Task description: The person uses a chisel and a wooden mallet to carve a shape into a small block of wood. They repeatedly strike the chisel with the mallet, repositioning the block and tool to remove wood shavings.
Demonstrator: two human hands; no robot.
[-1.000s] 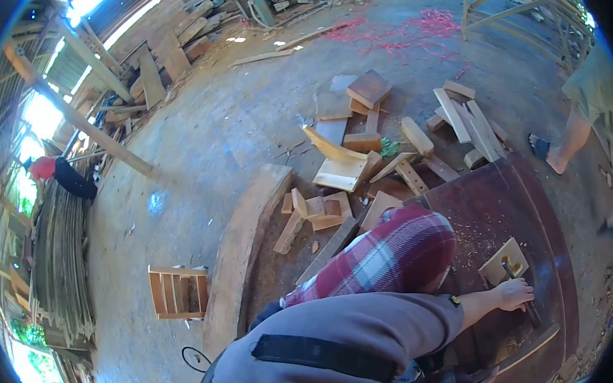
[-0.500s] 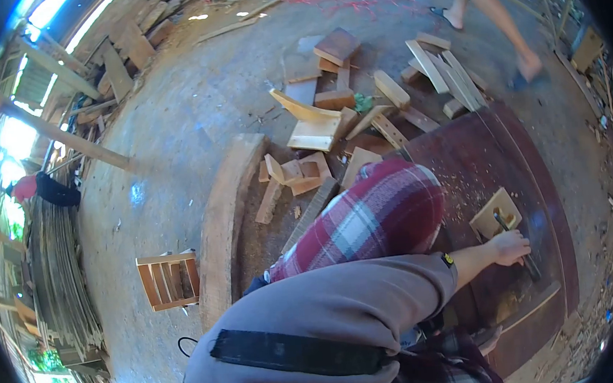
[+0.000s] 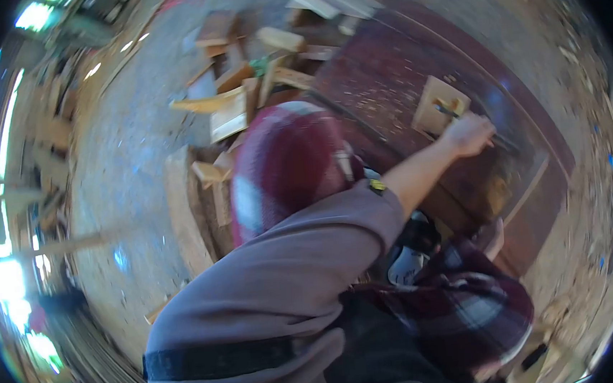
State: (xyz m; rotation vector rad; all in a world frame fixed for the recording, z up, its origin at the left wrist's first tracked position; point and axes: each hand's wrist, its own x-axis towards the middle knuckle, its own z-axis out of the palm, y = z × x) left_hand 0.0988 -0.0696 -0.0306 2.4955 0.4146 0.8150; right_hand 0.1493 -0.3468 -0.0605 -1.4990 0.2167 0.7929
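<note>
My left hand (image 3: 469,135) is closed round a dark, slim chisel (image 3: 507,142). The tool slants, and its far end rests in a cut-out in a small pale wood block (image 3: 431,106). That block lies on a dark red-brown wooden panel (image 3: 390,62), among scattered chips. Low in the picture, my right hand (image 3: 488,373) shows only in part below the plaid trouser leg. Beside it is a blurred tool (image 3: 535,356) with a dark, blunt part, apparently in its grip. Its fingers are mostly hidden.
A bare foot (image 3: 496,238) rests on the panel's near edge, by a thin wood strip (image 3: 526,190). My plaid knee (image 3: 286,161) rises left of the panel. Several wood offcuts (image 3: 218,29) are piled beyond it. A thick plank (image 3: 187,208) lies to the left.
My view has swung right and down, so everything sits further left and higher. My left hand keeps the chisel at the block. The right hand's area has come into view; the passing person has left it.
</note>
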